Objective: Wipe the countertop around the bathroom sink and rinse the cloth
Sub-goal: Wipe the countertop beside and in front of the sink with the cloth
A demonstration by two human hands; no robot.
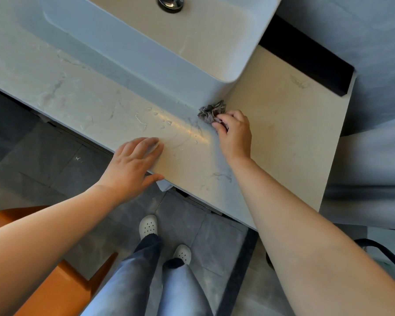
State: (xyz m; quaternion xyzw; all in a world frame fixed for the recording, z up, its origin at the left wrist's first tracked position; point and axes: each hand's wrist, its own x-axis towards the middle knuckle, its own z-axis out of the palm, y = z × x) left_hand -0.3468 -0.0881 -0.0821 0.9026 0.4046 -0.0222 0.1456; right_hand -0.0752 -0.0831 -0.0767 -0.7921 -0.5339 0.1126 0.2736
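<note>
Marble countertop point(283, 144) carries white sink point(146, 53), crumpled grey cloth point(211, 111) and water streaks point(146, 120).

You are in a bathroom: a white vessel basin point(146, 53) with a metal drain point(170, 3) stands beyond your right hand point(234, 133) on the stone countertop point(66, 92), grey floor tiles point(43, 156) below your left hand point(132, 163)

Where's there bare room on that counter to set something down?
Bare countertop lies between the sink and the black ledge, and left of the left hand. Crowded: the sink's corner, where the right hand grips the cloth.
</note>
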